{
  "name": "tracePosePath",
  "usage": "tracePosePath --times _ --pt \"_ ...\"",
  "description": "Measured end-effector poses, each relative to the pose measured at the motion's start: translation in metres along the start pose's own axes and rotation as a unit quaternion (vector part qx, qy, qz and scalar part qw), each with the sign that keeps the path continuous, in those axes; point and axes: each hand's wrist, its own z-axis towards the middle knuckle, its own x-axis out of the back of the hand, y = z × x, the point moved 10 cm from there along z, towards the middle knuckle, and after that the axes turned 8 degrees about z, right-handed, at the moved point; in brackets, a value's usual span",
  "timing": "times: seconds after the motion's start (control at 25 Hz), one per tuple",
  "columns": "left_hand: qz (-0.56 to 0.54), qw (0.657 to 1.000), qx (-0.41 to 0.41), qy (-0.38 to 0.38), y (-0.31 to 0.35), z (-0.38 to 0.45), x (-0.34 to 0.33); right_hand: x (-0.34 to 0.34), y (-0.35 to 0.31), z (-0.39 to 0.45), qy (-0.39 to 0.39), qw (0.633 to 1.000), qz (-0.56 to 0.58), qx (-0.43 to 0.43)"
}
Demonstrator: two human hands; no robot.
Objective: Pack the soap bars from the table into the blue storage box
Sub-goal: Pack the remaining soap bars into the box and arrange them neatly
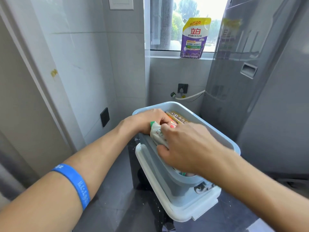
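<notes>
The blue storage box (222, 136) sits on its pale lid (177, 208) on a small dark table. Both hands reach into the box. My left hand (147, 120) curls its fingers around the top of a white wrapped soap bar (158, 133) with a green edge at the box's left wall. My right hand (187, 148) holds the same white bar from the near side, thumb under it. An orange and gold soap pack (177, 117) lies deeper in the box behind the fingers. Most of the box's inside is hidden by my hands.
A purple detergent pouch (194, 39) stands on the window sill at the back. A tall grey appliance (260, 81) fills the right side. A tiled wall and door frame (33, 81) close in on the left. The dark table (147, 198) is narrow under the box.
</notes>
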Motion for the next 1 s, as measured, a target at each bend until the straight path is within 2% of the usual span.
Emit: tracePosePath --times 0.12,0.2,0.32,0.4,0.52,0.68,0.76,0.84,1.0 --pt "0.006 1.0 -0.005 -0.001 0.005 -0.003 0.002 -0.031 0.006 -0.011 -0.053 0.997 0.047 -0.005" --pt "0.003 1.0 0.01 0.027 0.006 -0.006 0.007 -0.03 0.003 -0.006 -0.037 0.995 0.091 0.02" --pt "-0.036 0.987 0.038 0.155 -0.003 -0.02 0.028 -0.029 0.006 -0.001 -0.01 0.987 0.16 0.024" --pt "-0.138 0.963 0.043 0.225 -0.01 -0.029 0.033 -0.032 0.014 -0.007 0.001 0.986 0.166 0.018" --pt "-0.195 0.936 0.06 0.286 -0.015 -0.038 0.037 -0.04 0.019 -0.003 -0.036 0.983 0.18 0.004" --pt "-0.265 0.911 0.068 0.308 -0.021 -0.04 0.04 -0.047 0.009 0.009 -0.091 0.984 0.149 0.034" --pt "-0.211 0.926 0.072 0.306 -0.02 -0.042 0.038 -0.051 0.005 0.001 -0.105 0.975 0.193 0.035" --pt "-0.18 0.93 0.071 0.312 -0.02 -0.044 0.036 -0.052 0.003 -0.004 -0.089 0.98 0.176 0.026" --pt "-0.214 0.922 0.063 0.318 -0.019 -0.044 0.038 -0.056 -0.005 0.01 -0.07 0.994 0.088 0.006"
